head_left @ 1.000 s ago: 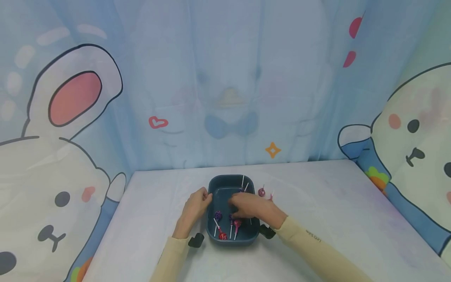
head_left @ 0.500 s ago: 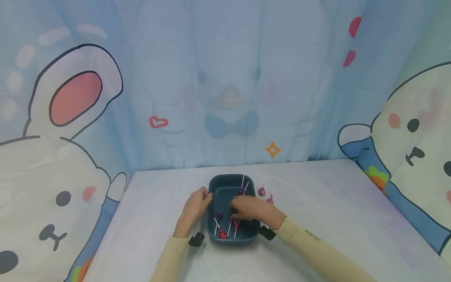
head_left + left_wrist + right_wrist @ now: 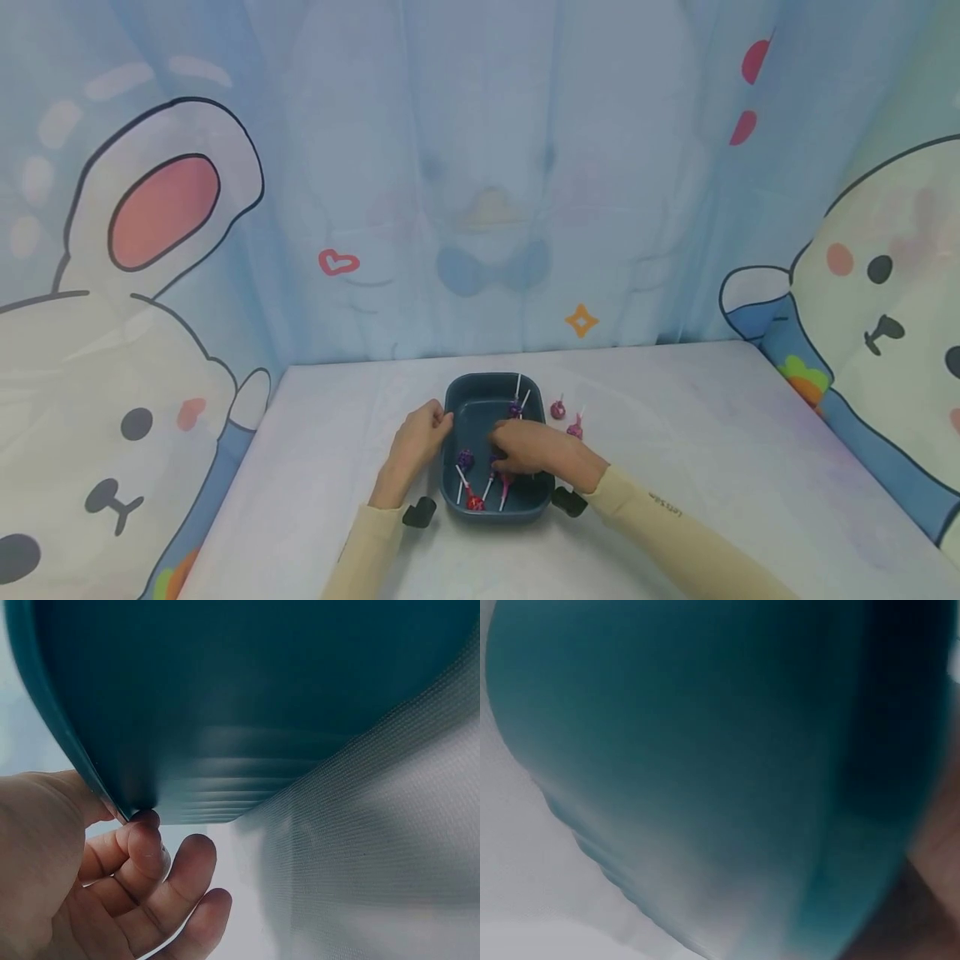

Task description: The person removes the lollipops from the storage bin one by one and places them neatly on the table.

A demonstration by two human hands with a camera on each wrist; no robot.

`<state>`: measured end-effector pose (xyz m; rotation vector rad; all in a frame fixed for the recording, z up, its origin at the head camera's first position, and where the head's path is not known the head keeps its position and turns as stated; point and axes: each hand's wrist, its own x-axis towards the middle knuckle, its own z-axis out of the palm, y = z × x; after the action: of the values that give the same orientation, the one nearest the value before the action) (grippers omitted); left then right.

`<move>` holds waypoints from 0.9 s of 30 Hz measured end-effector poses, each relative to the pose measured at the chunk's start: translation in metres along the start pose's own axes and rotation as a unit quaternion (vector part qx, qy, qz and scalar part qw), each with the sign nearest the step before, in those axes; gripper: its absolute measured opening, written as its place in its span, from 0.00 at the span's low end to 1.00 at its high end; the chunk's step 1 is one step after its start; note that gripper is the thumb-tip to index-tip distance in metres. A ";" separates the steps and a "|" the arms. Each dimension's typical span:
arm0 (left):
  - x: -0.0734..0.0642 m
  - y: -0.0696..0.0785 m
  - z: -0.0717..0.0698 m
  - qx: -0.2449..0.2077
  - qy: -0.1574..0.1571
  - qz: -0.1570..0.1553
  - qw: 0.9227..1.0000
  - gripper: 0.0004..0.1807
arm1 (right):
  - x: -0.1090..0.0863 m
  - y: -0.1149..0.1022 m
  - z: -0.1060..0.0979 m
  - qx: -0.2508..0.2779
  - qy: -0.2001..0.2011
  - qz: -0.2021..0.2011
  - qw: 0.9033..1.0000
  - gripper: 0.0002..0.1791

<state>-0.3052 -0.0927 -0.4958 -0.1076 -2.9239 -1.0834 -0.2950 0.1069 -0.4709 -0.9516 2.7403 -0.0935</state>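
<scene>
A dark teal plastic storage box point(image 3: 467, 408) stands on the white table, with several lollipops inside. At its left rim, my left hand point(image 3: 414, 440) pinches the edge between thumb and curled fingers; the left wrist view shows this rim grip point(image 3: 142, 877). My right hand point(image 3: 536, 446) reaches over the right wall into the box, fingers bent down at a purple lollipop point(image 3: 493, 463) and a pink lollipop point(image 3: 506, 487). The fingers partly cover both heads. Nearby lie a red lollipop point(image 3: 475, 501) and another purple lollipop point(image 3: 465, 458). The right wrist view is mostly filled by the box's outer wall point(image 3: 690, 750).
More purple lollipops point(image 3: 515, 408) lean at the box's back right, sticks up. Outside, right of the box, two pink lollipops point(image 3: 557, 409) lie on the table point(image 3: 675, 433). A printed blue curtain point(image 3: 480, 167) hangs behind.
My right hand has shifted only slightly in the box. Under its fingers the purple lollipop's stick has tilted, and the pink lollipop's head has become more covered. My left hand stays at the rim.
</scene>
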 end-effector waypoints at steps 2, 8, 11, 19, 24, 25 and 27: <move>0.000 0.001 0.000 -0.001 0.001 0.000 1.000 0.12 | 0.000 0.000 0.001 0.003 0.001 0.003 1.000 0.15; -0.001 0.001 0.000 0.005 0.000 0.000 1.000 0.12 | -0.001 0.002 0.001 0.014 0.004 0.007 1.000 0.14; -0.001 0.002 0.000 0.005 -0.001 -0.004 1.000 0.12 | -0.001 0.004 0.000 0.011 0.013 0.000 1.000 0.13; -0.001 0.001 0.000 0.008 0.001 0.007 1.000 0.12 | -0.003 0.006 -0.010 0.007 0.032 -0.019 0.999 0.12; -0.003 0.002 -0.001 0.008 0.005 0.012 1.000 0.12 | -0.004 0.008 -0.015 0.020 0.026 -0.008 0.999 0.13; -0.003 0.002 -0.001 0.007 0.005 0.012 1.000 0.12 | -0.004 0.008 -0.015 0.020 0.026 -0.006 0.999 0.13; -0.003 0.002 -0.001 0.004 0.005 0.010 1.000 0.12 | -0.004 0.011 -0.015 0.023 0.030 -0.007 0.999 0.13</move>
<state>-0.3021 -0.0920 -0.4944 -0.1320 -2.9113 -1.0661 -0.3015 0.1177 -0.4570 -0.9707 2.7729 -0.1883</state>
